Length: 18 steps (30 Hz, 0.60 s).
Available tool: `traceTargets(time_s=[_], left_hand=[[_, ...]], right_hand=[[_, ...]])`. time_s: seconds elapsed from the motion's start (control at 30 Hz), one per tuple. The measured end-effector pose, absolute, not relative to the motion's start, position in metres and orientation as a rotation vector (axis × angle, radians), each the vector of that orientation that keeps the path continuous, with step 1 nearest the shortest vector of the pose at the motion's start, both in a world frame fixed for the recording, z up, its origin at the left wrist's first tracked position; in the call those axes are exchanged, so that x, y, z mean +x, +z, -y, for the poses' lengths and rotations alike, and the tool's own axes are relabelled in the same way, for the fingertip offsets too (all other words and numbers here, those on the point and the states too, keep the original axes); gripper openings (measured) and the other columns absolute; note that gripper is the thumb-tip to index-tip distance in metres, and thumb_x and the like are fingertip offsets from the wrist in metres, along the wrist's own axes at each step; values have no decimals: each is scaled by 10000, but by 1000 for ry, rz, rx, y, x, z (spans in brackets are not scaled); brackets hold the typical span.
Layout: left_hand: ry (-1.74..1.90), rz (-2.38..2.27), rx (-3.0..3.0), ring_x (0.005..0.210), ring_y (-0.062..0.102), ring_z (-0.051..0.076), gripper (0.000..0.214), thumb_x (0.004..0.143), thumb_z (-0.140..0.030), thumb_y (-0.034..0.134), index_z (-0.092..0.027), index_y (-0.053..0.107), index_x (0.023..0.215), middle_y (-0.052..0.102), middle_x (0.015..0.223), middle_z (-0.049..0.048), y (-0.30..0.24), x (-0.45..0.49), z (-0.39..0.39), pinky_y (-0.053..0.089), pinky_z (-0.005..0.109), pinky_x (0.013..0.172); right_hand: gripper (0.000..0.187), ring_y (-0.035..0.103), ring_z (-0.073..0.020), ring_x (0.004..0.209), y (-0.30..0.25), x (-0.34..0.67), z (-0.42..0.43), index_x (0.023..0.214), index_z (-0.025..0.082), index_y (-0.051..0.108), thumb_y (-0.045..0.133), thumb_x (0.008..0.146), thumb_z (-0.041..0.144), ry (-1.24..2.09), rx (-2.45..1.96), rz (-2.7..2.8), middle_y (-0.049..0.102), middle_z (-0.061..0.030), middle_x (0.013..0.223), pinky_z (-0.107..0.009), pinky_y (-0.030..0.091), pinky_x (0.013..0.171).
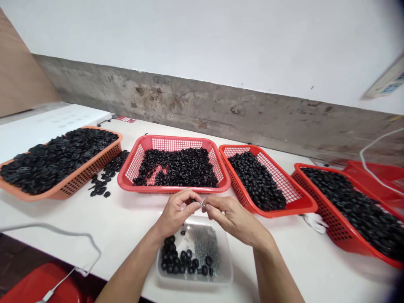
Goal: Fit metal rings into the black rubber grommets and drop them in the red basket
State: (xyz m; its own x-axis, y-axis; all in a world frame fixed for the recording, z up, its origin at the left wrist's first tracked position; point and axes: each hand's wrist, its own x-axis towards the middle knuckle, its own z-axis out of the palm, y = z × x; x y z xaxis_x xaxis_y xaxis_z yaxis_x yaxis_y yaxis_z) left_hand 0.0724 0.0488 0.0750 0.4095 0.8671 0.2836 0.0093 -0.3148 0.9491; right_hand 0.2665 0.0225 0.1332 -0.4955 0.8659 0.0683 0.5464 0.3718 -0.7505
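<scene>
My left hand [176, 213] and my right hand [230, 215] meet fingertip to fingertip above a clear plastic box [229, 273]. A small black part, mostly covered by fingers, is pinched in the left hand. The right thumb and forefinger close on a tiny shiny metal piece [203, 204] right against it; its exact kind is too small to make out. Inside the box, round black plastic knobs [176, 263] lie at the left and front, and a heap of tiny silvery metal parts [206, 248] fills the right side.
Behind my hands stands a red basket [126, 179] of small black rings. Further red baskets [299, 204] [341, 227] of black parts are at the right, an orange basket [78, 179] at the left. Loose black pieces [101, 187] lie beside it. A white cable [91, 240] crosses the table's left front.
</scene>
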Motion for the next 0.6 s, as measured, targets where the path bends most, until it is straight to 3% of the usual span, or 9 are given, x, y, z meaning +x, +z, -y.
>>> traceTargets(time_s=[0.33,0.6], left_hand=[[973,-646,1479,691,488,110,177,939,-343,570,-169,584,913,509,808,-6,74,72,-48,405,237,658],[1018,-789,1597,714,493,127,181,924,-355,595,-176,623,931,564,840,8,72,72,-49,400,251,678]], right_hand=[[269,471,-108,629,134,266,-21,756,193,497,393,1003,219,956,-1201,2179,518,32,698,-227,358,598],[307,467,-123,603,128,255,-19,747,211,457,354,1026,288,717,-1391,2163,515,27,681,-256,312,585]])
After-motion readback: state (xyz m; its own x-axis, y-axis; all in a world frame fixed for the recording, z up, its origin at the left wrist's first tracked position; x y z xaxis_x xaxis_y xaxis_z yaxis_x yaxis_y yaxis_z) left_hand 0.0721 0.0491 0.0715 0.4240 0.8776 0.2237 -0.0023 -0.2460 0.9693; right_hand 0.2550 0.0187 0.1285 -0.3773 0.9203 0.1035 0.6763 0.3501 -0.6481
